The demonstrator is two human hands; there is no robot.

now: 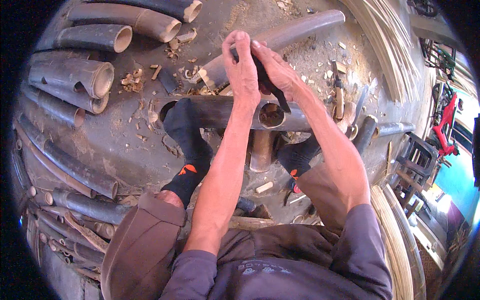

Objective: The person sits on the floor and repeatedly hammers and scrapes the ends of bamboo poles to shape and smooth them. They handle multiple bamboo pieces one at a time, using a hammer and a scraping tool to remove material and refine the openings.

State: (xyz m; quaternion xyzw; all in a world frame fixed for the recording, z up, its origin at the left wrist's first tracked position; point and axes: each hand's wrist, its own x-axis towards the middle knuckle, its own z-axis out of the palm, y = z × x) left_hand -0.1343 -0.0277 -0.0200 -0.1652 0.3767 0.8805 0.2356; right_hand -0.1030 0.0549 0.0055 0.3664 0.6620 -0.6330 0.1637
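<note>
Both my hands are raised together over a thick bamboo tube [220, 111] that lies crosswise between my feet. Pressed between the palms is a dark, long, narrow piece [264, 75]; its kind is hard to make out. Its lower end sticks out below my right hand [280, 75], whose fingers bend around it. My left hand [242, 67] is closed against its other side, and part of the piece is hidden behind these fingers. A round hole [271, 115] is cut in the tube just below the hands. Shavings show inside it.
My black-socked feet [187, 135] rest against the tube. Another bamboo length [300, 31] lies beyond it. Cut bamboo tubes [95, 80] crowd the left side. A wooden-handled tool [339, 95] stands at the right, near long split strips [385, 45]. Wood chips [132, 80] litter the floor.
</note>
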